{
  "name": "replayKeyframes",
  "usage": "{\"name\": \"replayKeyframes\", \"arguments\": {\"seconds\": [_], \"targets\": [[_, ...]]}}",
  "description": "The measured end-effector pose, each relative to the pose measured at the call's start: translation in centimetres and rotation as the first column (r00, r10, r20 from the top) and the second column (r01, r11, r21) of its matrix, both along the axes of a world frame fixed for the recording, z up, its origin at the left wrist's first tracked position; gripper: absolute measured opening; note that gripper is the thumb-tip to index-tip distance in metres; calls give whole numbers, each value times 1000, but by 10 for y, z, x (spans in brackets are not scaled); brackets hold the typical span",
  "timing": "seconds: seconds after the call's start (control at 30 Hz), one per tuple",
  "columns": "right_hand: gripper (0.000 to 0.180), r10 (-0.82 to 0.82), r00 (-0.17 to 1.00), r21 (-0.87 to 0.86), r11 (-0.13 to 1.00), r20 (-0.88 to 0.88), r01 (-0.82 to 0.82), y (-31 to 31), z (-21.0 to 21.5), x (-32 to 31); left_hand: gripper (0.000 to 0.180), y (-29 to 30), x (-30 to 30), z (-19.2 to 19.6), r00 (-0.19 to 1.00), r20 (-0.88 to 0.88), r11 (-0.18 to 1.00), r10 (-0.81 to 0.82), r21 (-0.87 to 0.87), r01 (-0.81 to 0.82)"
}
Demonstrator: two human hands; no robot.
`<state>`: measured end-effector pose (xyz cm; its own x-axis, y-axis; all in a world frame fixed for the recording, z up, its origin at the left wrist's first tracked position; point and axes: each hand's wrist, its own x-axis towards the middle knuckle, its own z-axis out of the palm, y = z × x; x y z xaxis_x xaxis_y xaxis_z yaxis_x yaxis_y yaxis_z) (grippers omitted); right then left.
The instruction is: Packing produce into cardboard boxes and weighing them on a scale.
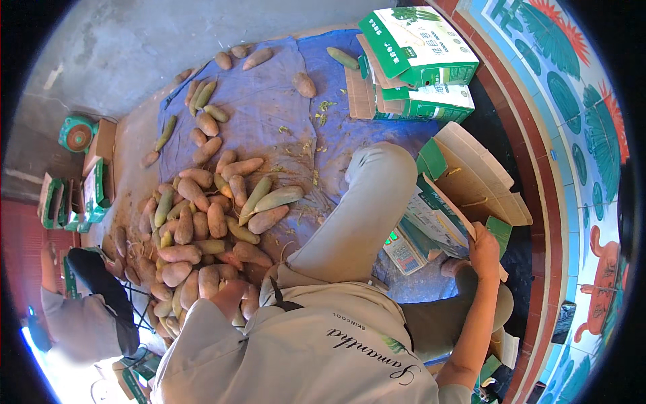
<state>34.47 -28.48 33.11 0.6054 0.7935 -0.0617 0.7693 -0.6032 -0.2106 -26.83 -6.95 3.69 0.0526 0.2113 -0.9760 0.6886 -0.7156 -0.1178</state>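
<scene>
My right hand (484, 250) is closed round the edge of an opened cardboard carton (441, 217), green and white outside and brown inside. The carton's flaps stand up and out. Beside it is a scale (404, 252) with a lit green display and a keypad. My left hand (232, 297) reaches down at the near edge of a large heap of root vegetables (195, 225), long, some soil-brown and reddish, some green. Its fingers are hidden by the sleeve and the heap, so I cannot see whether it holds one.
Beneath lies a blue sheet (269, 94) with loose roots and leaf scraps. Two stacked green-and-white cartons (420, 60) stand at the far right, near a tiled wall (572, 128). At left are a green round fan (77, 134), more cartons (97, 192) and another person (87, 323).
</scene>
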Motion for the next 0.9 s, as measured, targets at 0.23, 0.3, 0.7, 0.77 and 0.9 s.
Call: {"name": "replayKeyframes", "arguments": {"seconds": [0.23,0.3,0.7,0.77,0.9], "targets": [[14,-14,1000,9,1000,22,14,-3,-5,5,56,-9,13,17,991,-22,989,-135,59,136],[14,-34,999,-7,999,12,34,-3,-3,5,56,-10,21,24,991,-17,989,-136,53,136],[13,-29,999,28,999,32,28,-3,0,2,55,24,57,55,979,-28,977,-204,61,205],[14,-34,999,34,999,16,34,-3,0,3,55,34,64,61,976,-34,973,-217,70,219],[14,-30,1000,51,998,-6,30,-5,-2,3,55,50,75,72,968,-49,965,-246,83,250]]}}
